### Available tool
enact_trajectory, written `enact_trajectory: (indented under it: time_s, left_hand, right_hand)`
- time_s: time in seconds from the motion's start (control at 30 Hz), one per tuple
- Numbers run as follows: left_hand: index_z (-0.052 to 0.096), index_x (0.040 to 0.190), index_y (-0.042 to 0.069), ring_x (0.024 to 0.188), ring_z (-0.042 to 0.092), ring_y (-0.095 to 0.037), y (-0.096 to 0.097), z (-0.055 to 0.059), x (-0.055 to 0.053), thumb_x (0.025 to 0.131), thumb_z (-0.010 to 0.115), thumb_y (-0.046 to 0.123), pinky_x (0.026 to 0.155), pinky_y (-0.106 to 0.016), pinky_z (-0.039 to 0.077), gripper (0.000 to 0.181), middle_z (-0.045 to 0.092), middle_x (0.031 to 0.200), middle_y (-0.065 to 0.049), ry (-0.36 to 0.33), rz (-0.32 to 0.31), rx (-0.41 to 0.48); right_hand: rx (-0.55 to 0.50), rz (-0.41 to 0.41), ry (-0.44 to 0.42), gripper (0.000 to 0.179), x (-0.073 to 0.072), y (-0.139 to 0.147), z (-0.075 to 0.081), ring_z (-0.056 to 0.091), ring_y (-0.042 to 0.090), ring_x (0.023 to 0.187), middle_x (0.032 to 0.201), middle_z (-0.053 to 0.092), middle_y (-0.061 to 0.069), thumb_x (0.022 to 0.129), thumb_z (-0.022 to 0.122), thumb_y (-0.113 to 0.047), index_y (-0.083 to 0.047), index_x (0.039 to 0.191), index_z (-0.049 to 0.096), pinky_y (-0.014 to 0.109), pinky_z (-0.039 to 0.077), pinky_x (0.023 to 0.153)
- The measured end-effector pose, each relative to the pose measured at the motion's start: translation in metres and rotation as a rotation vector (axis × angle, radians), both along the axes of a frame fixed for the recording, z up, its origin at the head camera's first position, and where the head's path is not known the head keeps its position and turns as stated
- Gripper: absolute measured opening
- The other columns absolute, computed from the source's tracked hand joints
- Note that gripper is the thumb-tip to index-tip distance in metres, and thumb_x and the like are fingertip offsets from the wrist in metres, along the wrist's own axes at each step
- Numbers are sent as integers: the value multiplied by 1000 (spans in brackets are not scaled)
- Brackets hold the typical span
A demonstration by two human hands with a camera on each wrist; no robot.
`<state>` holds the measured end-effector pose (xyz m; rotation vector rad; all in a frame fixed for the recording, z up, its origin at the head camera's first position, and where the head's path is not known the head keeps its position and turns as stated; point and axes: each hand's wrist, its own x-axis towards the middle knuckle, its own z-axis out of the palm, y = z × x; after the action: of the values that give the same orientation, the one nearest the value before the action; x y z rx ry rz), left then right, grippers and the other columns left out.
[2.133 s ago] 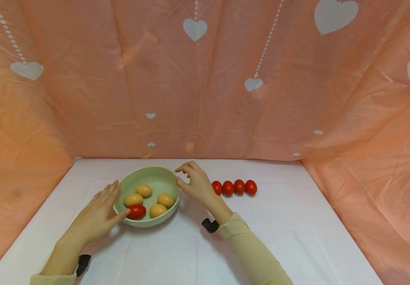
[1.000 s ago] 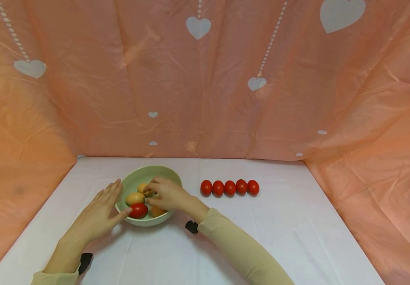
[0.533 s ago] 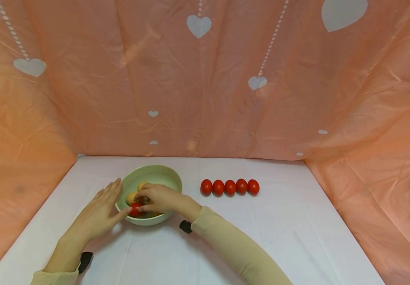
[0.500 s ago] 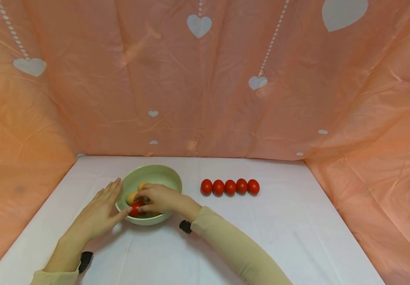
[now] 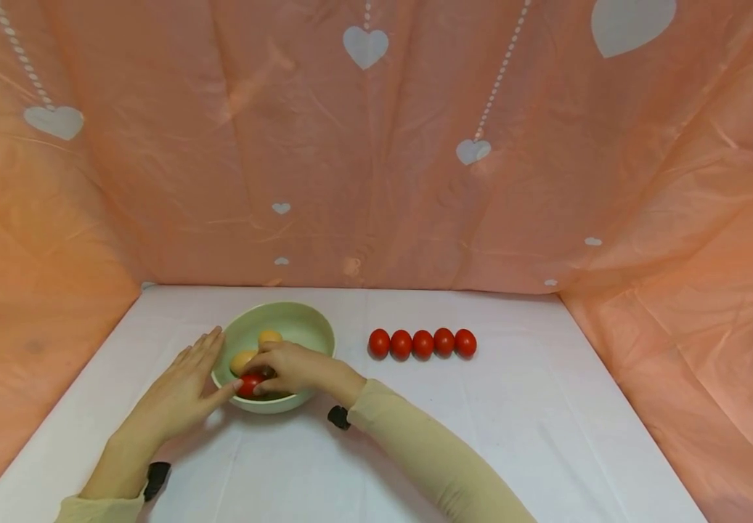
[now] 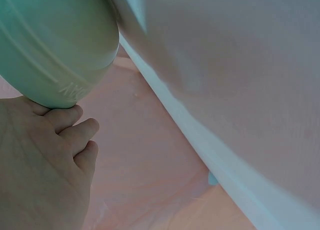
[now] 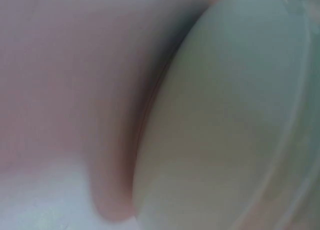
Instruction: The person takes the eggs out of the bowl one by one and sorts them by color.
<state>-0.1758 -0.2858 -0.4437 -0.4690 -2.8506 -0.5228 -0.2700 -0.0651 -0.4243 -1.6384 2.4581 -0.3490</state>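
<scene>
A pale green bowl (image 5: 304,319) stands on the white tabletop, left of centre in the head view. Inside it, one red egg (image 5: 248,386) lies near the front left, with a yellow egg (image 5: 242,362) behind it and another yellow egg (image 5: 270,336) farther back. My right hand (image 5: 294,367) reaches into the bowl and covers the other yellow eggs, its thumb and fingers curled around the red egg. Against the bowl's left side rests my left hand (image 5: 176,396), fingers straight along the outside and thumb over the rim. The left wrist view shows those fingertips (image 6: 90,125) at the bowl's outer wall.
Several red eggs (image 5: 422,344) stand in a row to the right of the bowl. A peach cloth with hearts (image 5: 363,181) rises behind the table and along both sides. Black wrist cameras (image 5: 157,479) sit on both wrists.
My right hand has moved left from the bowl's right rim into the bowl, over the yellow eggs, and now grips the red egg. My left hand stays at the bowl.
</scene>
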Motion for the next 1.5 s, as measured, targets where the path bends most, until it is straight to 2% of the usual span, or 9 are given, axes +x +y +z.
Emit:
enact_trajectory:
  time_s: [0.1,0.33,0.5,0.67,0.87,1.1,1.3,1.5]
  left_hand:
    - [27,160,-9,149,30,-52,1,0,0,99,67,48,122,-64,24,92,27,166,-30,-4,3,3]
    - [28,159,-9,149,31,-52,2,0,0,99,67,48,122,-64,25,92,28,165,-30,8,3,-4]
    - [29,159,-10,149,31,-52,2,2,1,98,68,49,122,-65,25,93,28,165,-30,5,3,-7]
    - [29,158,-10,149,31,-52,2,2,1,98,68,48,122,-65,25,92,28,165,-30,4,5,-8]
    - [30,158,-10,148,32,-52,1,0,1,99,67,49,120,-66,27,92,29,165,-30,18,9,-6]
    - [28,159,-10,148,31,-53,1,-1,0,100,65,50,120,-68,26,92,28,165,-30,17,4,-2]
    - [28,159,-10,148,31,-52,1,0,1,99,66,51,120,-68,26,93,28,165,-30,13,7,-2]
    - [30,158,-10,147,33,-53,2,0,1,98,68,49,120,-67,27,92,30,164,-31,25,10,-5]
  right_hand:
    - [2,-7,-8,42,1,0,0,51,4,96,112,62,-4,100,72,-30,-17,139,68,10,41,84]
    - [-1,-20,-3,39,0,1,-2,54,4,97,116,65,-2,100,72,-29,-16,137,69,9,42,84]
    - [-13,-41,0,38,1,1,-1,57,5,105,126,65,0,101,70,-31,-15,136,68,10,44,90]
    - [-44,-60,-8,41,2,3,0,59,5,103,128,64,3,102,69,-32,-14,138,66,10,46,86]
    - [-128,-80,-44,41,1,6,-1,59,4,102,126,62,3,102,69,-30,-13,139,65,9,45,87]
    - [-244,-124,-132,40,3,9,0,60,7,109,129,58,6,101,71,-23,-10,139,64,5,46,89]
    - [-333,-168,-109,40,6,13,0,63,5,109,130,58,5,100,72,-22,-9,138,64,5,47,89]
    - [-467,-189,-82,41,6,15,-1,66,9,108,127,58,9,99,74,-18,-3,136,63,6,49,89]
